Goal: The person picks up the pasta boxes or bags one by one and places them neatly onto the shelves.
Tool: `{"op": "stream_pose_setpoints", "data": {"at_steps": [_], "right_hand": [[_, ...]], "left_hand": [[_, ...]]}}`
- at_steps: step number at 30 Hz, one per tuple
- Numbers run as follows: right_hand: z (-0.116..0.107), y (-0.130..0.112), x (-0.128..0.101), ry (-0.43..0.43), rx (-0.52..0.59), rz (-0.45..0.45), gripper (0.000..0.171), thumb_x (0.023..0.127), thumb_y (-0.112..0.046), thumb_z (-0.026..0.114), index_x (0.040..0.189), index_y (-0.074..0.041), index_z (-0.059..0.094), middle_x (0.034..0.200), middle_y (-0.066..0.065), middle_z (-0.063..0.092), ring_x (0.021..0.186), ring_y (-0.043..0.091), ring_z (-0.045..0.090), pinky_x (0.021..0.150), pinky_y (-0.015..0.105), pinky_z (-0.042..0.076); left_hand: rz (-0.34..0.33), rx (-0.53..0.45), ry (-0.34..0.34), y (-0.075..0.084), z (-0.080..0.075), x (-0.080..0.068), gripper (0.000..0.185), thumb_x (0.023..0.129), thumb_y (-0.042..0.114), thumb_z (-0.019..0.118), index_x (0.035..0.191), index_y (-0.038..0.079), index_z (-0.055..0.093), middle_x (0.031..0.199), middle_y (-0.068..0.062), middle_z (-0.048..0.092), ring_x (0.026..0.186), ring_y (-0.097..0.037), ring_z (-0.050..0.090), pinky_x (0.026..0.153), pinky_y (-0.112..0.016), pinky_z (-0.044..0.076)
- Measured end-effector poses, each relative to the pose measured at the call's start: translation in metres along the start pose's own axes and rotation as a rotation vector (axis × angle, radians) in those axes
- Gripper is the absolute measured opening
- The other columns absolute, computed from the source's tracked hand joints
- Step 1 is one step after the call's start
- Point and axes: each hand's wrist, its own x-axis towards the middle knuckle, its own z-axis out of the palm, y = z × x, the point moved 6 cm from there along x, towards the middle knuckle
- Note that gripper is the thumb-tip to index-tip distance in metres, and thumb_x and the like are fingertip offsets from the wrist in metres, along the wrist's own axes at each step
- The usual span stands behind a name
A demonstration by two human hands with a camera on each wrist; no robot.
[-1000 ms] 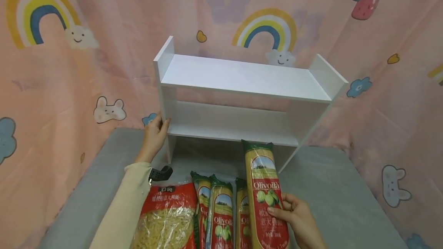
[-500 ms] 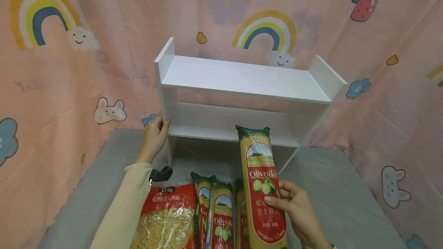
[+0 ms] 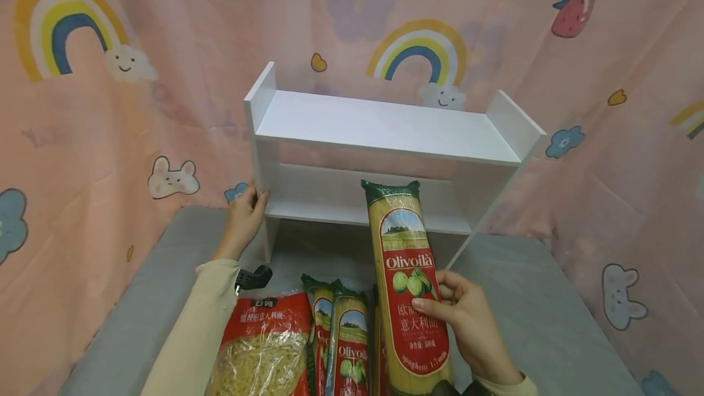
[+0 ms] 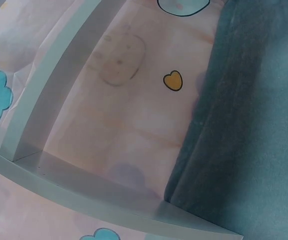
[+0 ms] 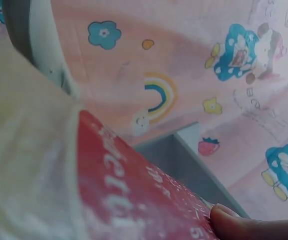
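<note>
Head camera first, from nearest to farthest. At about 5 o'clock in the frame I see my right hand with thumb and fingers curled around the lower half of a long spaghetti packet. It is yellow with a red label and a green top, held lengthwise, with its far end pointing to 12 o'clock and overlapping the front edge of the lower shelf board. The right wrist camera is pressed close: a blurred stretch of the red label fills it, with one fingertip on the packet at the bottom edge.

At 6 to 7 o'clock, lying on the grey table, are more spaghetti packets side by side, and left of them a wide red bag of short pasta. My left sleeve runs across that bag's left edge.

Farther out, at about 9 o'clock from the held packet, my left hand grips the front edge of the left side panel of a white shelf unit, fingers wrapped round it at the level of the lower board. The left wrist camera shows only the underside of a white board, the cloth and the grey table; the hand itself barely shows there.

Beyond the shelf, at 12 o'clock, hangs a pink curtain printed with rainbows, clouds, strawberries and flowers.
</note>
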Motion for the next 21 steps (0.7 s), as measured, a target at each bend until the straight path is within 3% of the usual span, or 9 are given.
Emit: {"op": "stream_pose_setpoints", "data": {"at_steps": [14, 21], "right_hand": [[0.004, -0.037, 0.003, -0.028, -0.031, -0.119, 0.033, 0.082, -0.001, 0.070, 0.108, 0.009, 0.052, 0.087, 0.007, 0.070, 0.076, 0.023, 0.067, 0.064, 0.041, 0.054], [0.008, -0.054, 0.009, 0.008, 0.023, -0.173, 0.031, 0.082, -0.001, 0.070, 0.107, 0.008, 0.053, 0.086, 0.008, 0.070, 0.076, 0.023, 0.066, 0.066, 0.040, 0.054]], "left_hand": [[-0.008, -0.004, -0.016, 0.000, 0.002, -0.003, 0.028, 0.100, 0.015, 0.048, 0.121, -0.003, 0.055, 0.068, -0.010, 0.045, 0.055, -0.019, 0.038, 0.050, -0.030, 0.033], [0.013, -0.009, 0.006, 0.002, 0.001, -0.002, 0.024, 0.099, 0.012, 0.048, 0.115, -0.005, 0.056, 0.064, -0.008, 0.043, 0.053, -0.018, 0.037, 0.049, -0.028, 0.032]]}}
